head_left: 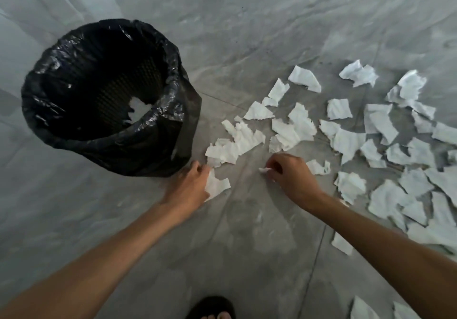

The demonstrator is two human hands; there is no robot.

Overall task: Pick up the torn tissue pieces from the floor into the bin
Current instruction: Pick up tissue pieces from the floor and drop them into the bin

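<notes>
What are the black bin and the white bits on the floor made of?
The bin liner looks like thin glossy plastic: crinkled, shiny glints. The bin wall inside shows mesh, plastic or metal, unclear. The tissue pieces look like soft matte paper: ragged torn edges.

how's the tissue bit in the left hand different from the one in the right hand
Size: the left piece is broad, while the right scrap is tiny.
Exposure: the left piece sticks well out of the left hand, but only a tip of the right scrap shows past the right hand.
Place: the left piece is nearer the bin.
Both are white torn tissue.
</notes>
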